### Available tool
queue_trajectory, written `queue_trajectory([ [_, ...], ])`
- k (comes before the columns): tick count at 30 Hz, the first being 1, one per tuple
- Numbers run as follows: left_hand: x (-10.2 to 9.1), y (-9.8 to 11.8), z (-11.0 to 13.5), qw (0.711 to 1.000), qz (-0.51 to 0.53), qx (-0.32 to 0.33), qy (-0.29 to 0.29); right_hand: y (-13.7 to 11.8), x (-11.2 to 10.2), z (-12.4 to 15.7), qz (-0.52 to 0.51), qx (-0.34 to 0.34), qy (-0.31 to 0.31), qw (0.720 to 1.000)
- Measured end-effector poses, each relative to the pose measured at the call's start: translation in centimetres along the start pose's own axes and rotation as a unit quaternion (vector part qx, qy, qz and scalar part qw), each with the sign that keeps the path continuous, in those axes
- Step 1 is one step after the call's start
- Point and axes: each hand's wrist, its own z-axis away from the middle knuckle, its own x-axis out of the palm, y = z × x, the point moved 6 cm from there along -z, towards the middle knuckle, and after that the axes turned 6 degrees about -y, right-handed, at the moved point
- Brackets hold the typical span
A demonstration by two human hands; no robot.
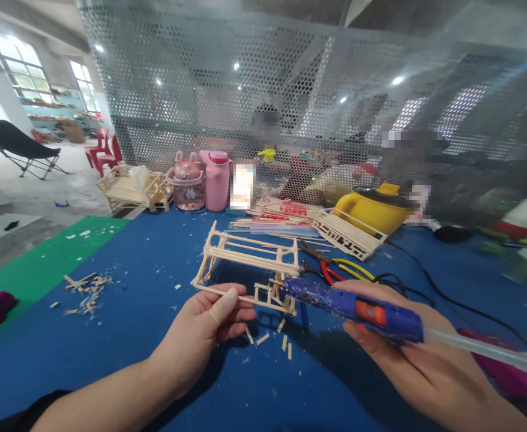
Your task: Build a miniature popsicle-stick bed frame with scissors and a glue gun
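My left hand (213,315) pinches the lower front bar of a small wooden stick frame (249,257), thumb on top and fingers beneath. The frame is tilted and made of thin pale sticks, with a little lattice at its lower right corner. My right hand (394,336) is wrapped round a blue hot glue gun (335,300) with a clear glue stick (493,351) coming out of its back end. The gun's metal nozzle is at the lattice; whether it touches the wood I cannot tell. Several short stick offcuts (263,339) lie below the frame.
Behind the frame are red- and yellow-handled pliers (335,270), a stick railing piece (349,235), bundled sticks (281,210) and a yellow pot (371,210). Pink bottles (218,180) and a stick model (132,186) stand at the back left. A cut-stick pile (86,291) lies left.
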Motion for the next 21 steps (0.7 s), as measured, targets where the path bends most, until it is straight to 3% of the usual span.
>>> queue_trajectory([
  [21, 0.01, 0.03, 0.03, 1.000, 0.002, 0.000, 0.002, 0.75, 0.10, -0.13, 0.000, 0.008, 0.024, 1.000],
])
